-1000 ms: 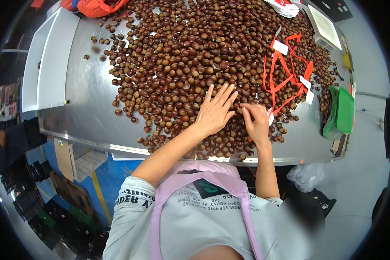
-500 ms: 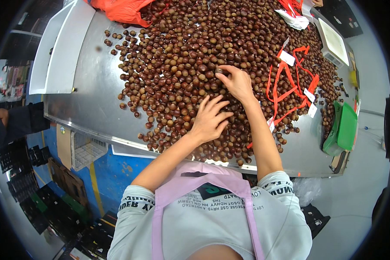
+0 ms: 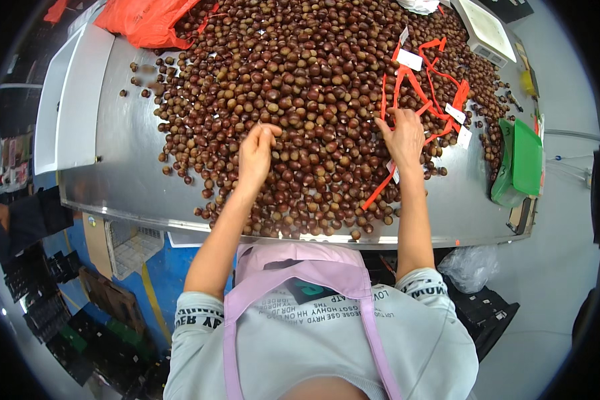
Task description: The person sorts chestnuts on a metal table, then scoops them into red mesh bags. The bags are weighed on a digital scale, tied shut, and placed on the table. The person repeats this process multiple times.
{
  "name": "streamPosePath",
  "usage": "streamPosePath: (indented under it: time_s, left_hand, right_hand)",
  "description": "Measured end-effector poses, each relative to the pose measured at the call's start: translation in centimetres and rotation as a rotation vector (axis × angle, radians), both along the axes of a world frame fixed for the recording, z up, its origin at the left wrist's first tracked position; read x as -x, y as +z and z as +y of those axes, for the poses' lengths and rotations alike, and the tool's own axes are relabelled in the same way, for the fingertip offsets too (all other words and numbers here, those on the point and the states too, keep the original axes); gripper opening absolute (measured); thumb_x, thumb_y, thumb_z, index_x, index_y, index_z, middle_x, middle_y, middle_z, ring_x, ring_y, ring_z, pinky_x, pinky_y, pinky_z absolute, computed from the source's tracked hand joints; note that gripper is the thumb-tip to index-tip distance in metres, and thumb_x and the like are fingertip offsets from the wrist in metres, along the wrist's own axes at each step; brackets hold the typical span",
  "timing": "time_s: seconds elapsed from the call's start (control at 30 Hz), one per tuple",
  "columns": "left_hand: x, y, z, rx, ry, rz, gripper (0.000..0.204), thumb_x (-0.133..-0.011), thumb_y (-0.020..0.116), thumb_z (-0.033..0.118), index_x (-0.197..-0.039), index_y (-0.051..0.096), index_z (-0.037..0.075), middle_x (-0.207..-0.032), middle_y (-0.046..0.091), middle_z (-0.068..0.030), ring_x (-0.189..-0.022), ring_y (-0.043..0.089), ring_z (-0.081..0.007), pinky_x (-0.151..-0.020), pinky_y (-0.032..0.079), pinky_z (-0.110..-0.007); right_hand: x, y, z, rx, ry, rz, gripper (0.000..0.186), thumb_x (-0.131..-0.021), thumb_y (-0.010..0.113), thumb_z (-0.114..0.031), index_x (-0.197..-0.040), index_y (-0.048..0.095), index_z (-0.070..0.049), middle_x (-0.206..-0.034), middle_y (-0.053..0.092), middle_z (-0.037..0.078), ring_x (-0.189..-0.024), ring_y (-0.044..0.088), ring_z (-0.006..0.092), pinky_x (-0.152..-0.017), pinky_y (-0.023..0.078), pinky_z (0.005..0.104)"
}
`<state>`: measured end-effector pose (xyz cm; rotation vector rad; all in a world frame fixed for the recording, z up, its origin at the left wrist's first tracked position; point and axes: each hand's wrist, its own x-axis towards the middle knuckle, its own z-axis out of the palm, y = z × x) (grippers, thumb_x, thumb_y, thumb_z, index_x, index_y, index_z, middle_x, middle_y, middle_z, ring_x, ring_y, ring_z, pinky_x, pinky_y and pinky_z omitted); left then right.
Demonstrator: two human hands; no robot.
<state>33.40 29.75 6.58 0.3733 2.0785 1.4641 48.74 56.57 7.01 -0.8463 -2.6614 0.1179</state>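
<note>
For handling loose chestnuts (image 3: 300, 87) like these, best to use light fingertips, lifting from the top of the heap rather than digging, to avoid sending any rolling toward the near edge of the metal table (image 3: 130, 133). Heaped across the middle of the tabletop, thinning out toward the left and the near edge. Left of the middle, over the heap, the left hand (image 3: 255, 159): seemingly narrow, with thumb and forefinger drawn close together; cannot tell of any chestnut pinched between. Farther right, beside red straps (image 3: 464, 89), the right hand (image 3: 408, 139): half curled, fingers bent down over the chestnuts, thumb set apart; cannot tell of any hold beneath, nor of contact with the straps. Best to guide the right fingers clear of those straps, likely to snag. Rounded, hard-looking shells, glossy dark brown, with duller tan patches on many; apt to slip under a flat push. Flat, ribbon-like straps in loose tangles, with small white tags (image 3: 410, 59) among them. Smooth grey metal beneath; crinkled thin plastic in the far-left red bag (image 3: 147, 20).
</note>
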Motion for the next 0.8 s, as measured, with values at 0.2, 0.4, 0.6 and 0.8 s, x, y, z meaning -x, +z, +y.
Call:
streamPosePath:
  time_s: [0.2,0.4,0.6,0.8]
  left_hand:
    - [-2.3,5.1,2.1,0.171,-0.106,0.839,0.032,-0.085,0.058,0.014,-0.117,0.056,0.009,-0.122,0.051,-0.0108,-0.11,0.046,-0.0284,-0.094,0.04,-0.038]
    - [-9.0,8.8,4.2,-0.171,-0.532,0.592,0.056,-0.08,0.061,0.005,-0.132,0.042,0.013,-0.124,0.052,-0.0147,-0.105,0.057,-0.0328,-0.081,0.052,-0.037]
    - [-9.6,6.6,-2.6,-0.011,-0.417,0.177,0.016,-0.091,0.055,0.014,-0.097,0.063,0.002,-0.08,0.062,-0.0095,-0.066,0.058,-0.0223,-0.062,0.047,-0.033]
    - [-10.2,6.2,-6.4,0.108,-0.103,0.09,0.02,-0.093,0.052,0.014,-0.092,0.064,-0.001,-0.069,0.055,-0.0029,-0.06,0.048,-0.0084,-0.056,0.04,-0.024]
  right_hand:
    - [-1.0,0.8,0.8,0.202,0.179,0.172,0.016,-0.078,0.068,-0.019,-0.088,0.067,-0.006,-0.085,0.064,0.008,-0.085,0.058,0.0266,-0.073,0.045,0.0396]
    - [-2.3,7.0,-7.5,0.629,0.834,0.265,0.01,-0.081,0.065,-0.014,-0.086,0.066,-0.005,-0.078,0.065,0.01,-0.068,0.061,0.0277,-0.061,0.049,0.0352]
    - [-6.7,7.4,-5.1,0.889,0.69,0.02,0.012,-0.085,0.062,-0.015,-0.085,0.065,-0.003,-0.07,0.062,0.009,-0.059,0.059,0.0224,-0.054,0.045,0.0303]
    - [-10.1,5.1,-2.7,1.417,0.498,0.041,0.021,-0.094,0.052,-0.016,-0.09,0.063,0.001,-0.068,0.059,0.002,-0.055,0.043,0.0056,-0.05,0.035,0.0215]
